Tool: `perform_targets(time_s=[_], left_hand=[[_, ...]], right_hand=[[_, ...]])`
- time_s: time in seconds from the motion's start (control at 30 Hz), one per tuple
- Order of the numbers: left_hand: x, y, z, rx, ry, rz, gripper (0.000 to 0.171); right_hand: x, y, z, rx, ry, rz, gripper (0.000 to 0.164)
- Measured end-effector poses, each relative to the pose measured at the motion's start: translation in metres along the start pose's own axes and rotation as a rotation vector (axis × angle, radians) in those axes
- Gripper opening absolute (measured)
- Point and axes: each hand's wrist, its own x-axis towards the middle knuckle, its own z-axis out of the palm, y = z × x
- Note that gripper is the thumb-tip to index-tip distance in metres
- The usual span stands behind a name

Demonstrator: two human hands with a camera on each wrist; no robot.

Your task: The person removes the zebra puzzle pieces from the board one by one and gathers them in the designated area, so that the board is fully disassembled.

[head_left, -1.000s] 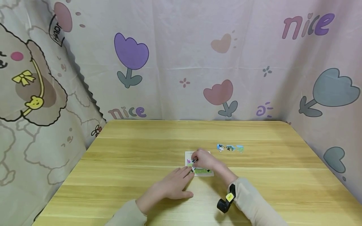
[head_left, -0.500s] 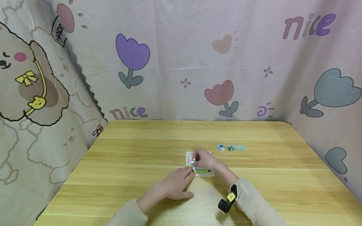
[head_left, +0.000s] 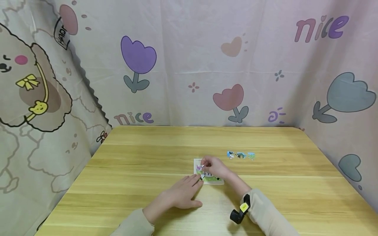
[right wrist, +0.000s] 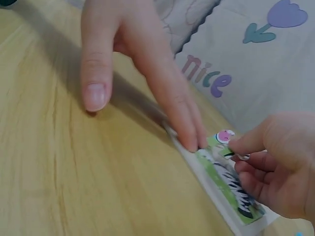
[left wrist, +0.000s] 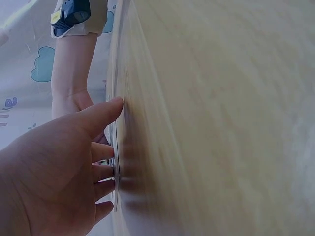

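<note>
A small white-bordered jigsaw puzzle [head_left: 213, 179] with a black-and-white striped animal on green lies flat at the table's centre. My left hand [head_left: 183, 193] has its fingers stretched out, the tips resting on the puzzle's near left corner, thumb spread over the wood. From the right, my right hand [head_left: 217, 167] reaches over the puzzle. Its thumb and forefinger pinch a small puzzle piece [right wrist: 241, 157] low over the upper left part, beside a pink round print [right wrist: 225, 136]. The fingers cover most of that piece, and the hand hides the puzzle's upper right.
Beyond the puzzle, to the right, three loose puzzle pieces [head_left: 241, 155] lie in a row. The wooden table [head_left: 141, 157] meets a printed curtain [head_left: 183, 65] at the back and sides. A black wrist camera [head_left: 240, 213] hangs from the right sleeve.
My right hand stays over the same part of the puzzle, its fingers shifting slightly with the piece; its wrist has moved a little to the right. The left hand has kept its place.
</note>
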Motion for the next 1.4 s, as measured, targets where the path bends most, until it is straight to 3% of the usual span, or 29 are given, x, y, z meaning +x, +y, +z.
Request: perform_targets(time_s=[0.27,0.57,0.83,0.97,1.23,1.4], left_hand=[[-0.001,0.001,0.0,-0.016,0.004,-0.003,0.075],[-0.003,0.0,0.002,-0.02,-0.004,-0.002,0.076],[-0.003,0.0,0.002,-0.015,-0.003,-0.001,0.075],[-0.002,-0.001,0.002,-0.018,-0.003,-0.002,0.075],[0.0,-0.001,0.003,-0.016,-0.005,-0.002,0.075],[0.001,-0.002,0.003,-0.02,-0.003,-0.006,0.075]], right_hand=[[-0.013,0.011,-0.024,0.061,0.144,0.1,0.017],[-0.035,0.038,-0.062,0.1,0.197,0.199,0.017],[-0.047,0.054,-0.076,0.028,0.272,0.289,0.021],[-0.047,0.056,-0.077,-0.075,0.303,0.306,0.019],[-0.045,0.053,-0.076,-0.265,0.294,0.307,0.013],[-0.042,0.052,-0.077,-0.299,0.286,0.311,0.015]])
